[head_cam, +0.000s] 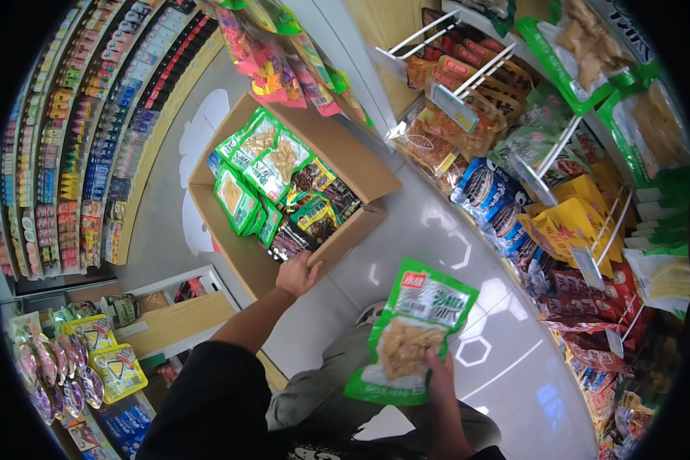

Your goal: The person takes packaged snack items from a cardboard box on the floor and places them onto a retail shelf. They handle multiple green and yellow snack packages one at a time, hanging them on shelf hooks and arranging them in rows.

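Note:
My left hand (298,275) grips the near edge of an open cardboard box (345,233), its fingers over the rim. Inside the box lie several green and white snack packets (236,198), heaped at the left and far side. Darker snack bags (316,213) with green and yellow parts fill the right side. My right hand (441,374) holds a green-edged snack packet (414,336) by its lower right part, in front of my legs. Pale brown food shows through its clear window, and its upper half bears writing.
Hanging snack packets on white wire hooks (558,146) line the right side. Curved shelves of small goods (92,155) stand at the left. Pink bags (270,75) hang over the box's far end. Yellow packs (118,371) hang at lower left. Grey tiled floor (374,253) lies between.

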The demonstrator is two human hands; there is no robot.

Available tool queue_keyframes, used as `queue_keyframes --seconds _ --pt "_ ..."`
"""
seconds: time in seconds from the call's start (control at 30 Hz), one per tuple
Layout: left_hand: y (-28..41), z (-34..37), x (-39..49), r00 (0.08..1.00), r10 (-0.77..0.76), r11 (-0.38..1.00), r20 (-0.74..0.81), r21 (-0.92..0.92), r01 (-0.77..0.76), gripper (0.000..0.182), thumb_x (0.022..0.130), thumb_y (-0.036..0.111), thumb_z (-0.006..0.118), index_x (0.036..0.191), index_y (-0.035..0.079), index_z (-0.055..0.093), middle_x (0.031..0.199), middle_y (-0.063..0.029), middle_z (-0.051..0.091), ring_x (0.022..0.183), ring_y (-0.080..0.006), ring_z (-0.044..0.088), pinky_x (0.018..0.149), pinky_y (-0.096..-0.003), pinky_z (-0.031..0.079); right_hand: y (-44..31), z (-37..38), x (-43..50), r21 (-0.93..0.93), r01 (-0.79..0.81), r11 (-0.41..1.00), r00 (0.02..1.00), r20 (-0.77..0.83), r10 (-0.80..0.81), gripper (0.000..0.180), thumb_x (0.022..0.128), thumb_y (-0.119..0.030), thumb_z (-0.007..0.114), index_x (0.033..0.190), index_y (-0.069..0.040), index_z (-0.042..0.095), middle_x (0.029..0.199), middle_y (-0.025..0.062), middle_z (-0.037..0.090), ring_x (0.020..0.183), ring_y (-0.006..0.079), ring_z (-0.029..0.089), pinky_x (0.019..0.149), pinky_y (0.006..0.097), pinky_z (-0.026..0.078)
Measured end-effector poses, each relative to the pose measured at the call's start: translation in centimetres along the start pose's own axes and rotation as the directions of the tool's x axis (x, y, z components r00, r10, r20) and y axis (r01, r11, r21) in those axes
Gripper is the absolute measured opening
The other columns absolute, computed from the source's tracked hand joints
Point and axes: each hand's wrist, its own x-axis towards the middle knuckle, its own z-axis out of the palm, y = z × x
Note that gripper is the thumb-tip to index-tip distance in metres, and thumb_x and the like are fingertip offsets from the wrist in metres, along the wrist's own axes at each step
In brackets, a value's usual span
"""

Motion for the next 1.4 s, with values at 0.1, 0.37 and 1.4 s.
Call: queue_keyframes --seconds 0.1,0.37,1.4 --pt "-0.1 0.5 -0.3 0.999 0.021 1.0 -0.037 0.013 -0.021 0.032 0.096 0.032 0.071 0.108 0.003 0.066 0.094 -0.0203 0.072 0.085 -0.041 0.071 0.074 -0.05 0.058 2.6 1.3 -1.8 0.016 -0.096 0.995 0.995 0.021 0.096 0.045 0.102 -0.018 0.066 0.142 0.002 0.056 0.131 0.0084 0.067 0.116 0.0183 0.064 0.101 0.0363 0.051" --pt "0.9 0.2 -0.4 1.0 0.005 1.0 0.01 0.009 -0.005 0.029 0.097 0.028 0.069 0.11 0.004 0.064 0.097 -0.0202 0.071 0.088 -0.0414 0.07 0.075 -0.0508 0.058 9.8 2.3 -5.1 0.07 -0.082 0.994 0.988 0.137 0.072 0.051 0.102 -0.018 0.07 0.146 0.0 0.052 0.136 0.0067 0.064 0.121 0.0156 0.058 0.108 0.0352 0.045" --pt "9.2 -15.0 -29.8 0.73 0.116 0.959 0.674 0.116 -0.26 0.034 0.085 0.029 0.068 0.111 0.007 0.068 0.12 -0.0115 0.065 0.116 -0.033 0.062 0.086 -0.0504 0.06 11.5 11.6 -15.3 0.086 0.339 0.937 0.865 -0.42 -0.274 0.029 0.107 -0.012 0.062 0.133 -0.003 0.051 0.131 0.01 0.063 0.116 0.0173 0.063 0.101 0.0357 0.052"
